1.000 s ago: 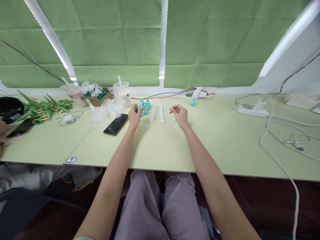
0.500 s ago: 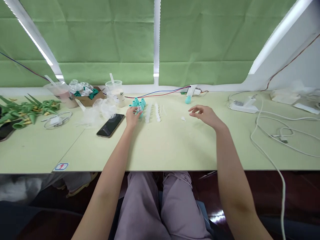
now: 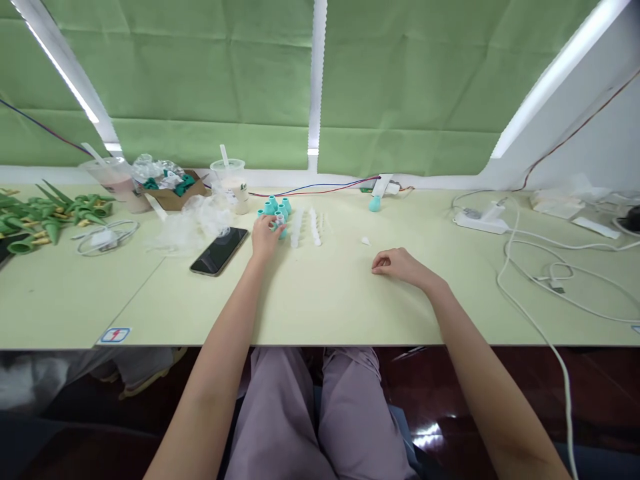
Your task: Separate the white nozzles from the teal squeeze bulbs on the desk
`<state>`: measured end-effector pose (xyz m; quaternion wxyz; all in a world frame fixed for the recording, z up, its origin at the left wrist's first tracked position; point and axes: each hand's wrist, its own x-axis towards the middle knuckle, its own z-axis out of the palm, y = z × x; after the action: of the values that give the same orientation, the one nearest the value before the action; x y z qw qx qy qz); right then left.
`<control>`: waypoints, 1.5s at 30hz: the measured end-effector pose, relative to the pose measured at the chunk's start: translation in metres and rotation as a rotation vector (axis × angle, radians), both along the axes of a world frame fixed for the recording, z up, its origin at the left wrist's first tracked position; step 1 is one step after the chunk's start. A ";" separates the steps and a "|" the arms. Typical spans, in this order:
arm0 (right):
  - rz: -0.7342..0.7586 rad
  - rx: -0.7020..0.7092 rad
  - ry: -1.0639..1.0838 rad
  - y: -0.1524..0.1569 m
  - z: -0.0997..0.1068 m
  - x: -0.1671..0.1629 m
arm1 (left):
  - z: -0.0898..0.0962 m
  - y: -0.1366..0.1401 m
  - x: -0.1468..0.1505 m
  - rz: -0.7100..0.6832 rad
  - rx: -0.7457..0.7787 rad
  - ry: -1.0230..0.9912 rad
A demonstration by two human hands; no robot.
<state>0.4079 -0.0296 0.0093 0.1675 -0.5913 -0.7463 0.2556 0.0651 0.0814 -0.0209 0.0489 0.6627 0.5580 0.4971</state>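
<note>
My left hand has its fingers closed round a small teal bulb-shaped piece with an open neck, at the near side of a cluster of similar teal pieces. Just right of it lie two whitish translucent strips. My right hand is low over the tabletop, thumb and fingers pinched together; whatever may be between them is hidden. A small white scrap lies beyond that hand. One lone teal piece stands farther back.
A phone, plastic bags, a cup and a cardboard box are left of my left hand. At far left lie green plant-like pieces. A power strip and white cables are on the right.
My right hand has moved nearer to me, and its fingers have drawn together from a looser pose. My left hand stays at the teal pieces. The view has shifted slightly.
</note>
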 end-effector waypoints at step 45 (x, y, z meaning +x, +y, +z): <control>-0.269 0.095 -0.256 0.085 -0.005 -0.023 | 0.009 -0.010 0.005 0.207 0.063 0.070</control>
<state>0.3852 0.0557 0.0047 0.1318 -0.7049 -0.6869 0.1180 0.0701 0.0713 -0.0119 -0.0431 0.6195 0.6089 0.4935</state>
